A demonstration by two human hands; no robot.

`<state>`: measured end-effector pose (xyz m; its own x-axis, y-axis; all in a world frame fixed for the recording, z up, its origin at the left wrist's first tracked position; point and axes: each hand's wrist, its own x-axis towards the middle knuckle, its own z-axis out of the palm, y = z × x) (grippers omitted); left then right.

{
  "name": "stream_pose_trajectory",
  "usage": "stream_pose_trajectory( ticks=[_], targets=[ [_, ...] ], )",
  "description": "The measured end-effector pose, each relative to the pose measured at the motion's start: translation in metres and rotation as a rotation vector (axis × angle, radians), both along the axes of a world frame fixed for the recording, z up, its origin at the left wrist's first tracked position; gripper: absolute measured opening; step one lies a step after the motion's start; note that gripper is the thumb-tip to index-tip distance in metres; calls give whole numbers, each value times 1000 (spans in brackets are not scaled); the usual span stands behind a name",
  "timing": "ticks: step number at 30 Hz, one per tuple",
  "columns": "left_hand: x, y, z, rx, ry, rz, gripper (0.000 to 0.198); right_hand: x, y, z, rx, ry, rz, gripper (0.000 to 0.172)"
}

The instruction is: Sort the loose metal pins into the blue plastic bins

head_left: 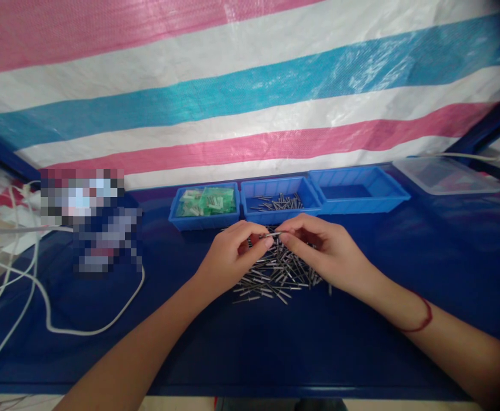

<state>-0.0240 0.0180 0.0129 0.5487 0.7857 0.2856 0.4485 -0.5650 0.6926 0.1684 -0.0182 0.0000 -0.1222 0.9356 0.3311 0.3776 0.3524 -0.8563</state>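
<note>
A thin metal blind rivet [274, 234] is held level between my two hands, above a loose pile of blind rivets [271, 274] on the blue table. My left hand [235, 248] pinches its left end with thumb and forefinger. On the other end, the thumb and fingertips of my right hand [329, 248] are closed. Just behind the hands, a blue bin [281, 214] has more rivets [286, 202] lying in it. Part of the pile is hidden under my hands.
Left of that bin, another blue bin [205, 224] holds small green-and-clear packets [207, 201]. To the right sits a third blue bin [361, 205], with a clear plastic lid [447, 176] beyond it. White cables [91, 333] loop over the table's left side. A striped sheet [233, 97] hangs behind.
</note>
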Motion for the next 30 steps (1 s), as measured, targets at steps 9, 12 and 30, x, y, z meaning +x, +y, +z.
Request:
stream_pose_trajectory(
  ticks=[9,12,30],
  targets=[
    [-4,2,5,40,50,26,22,12,28,21,392,-322,-276,20],
    [-7,4,6,153,188,-54,23,19,38,26,408,-447,-285,23],
    [-29,2,17,97,674,-88,65,94,5,38,-56,-663,111,10]
  ],
)
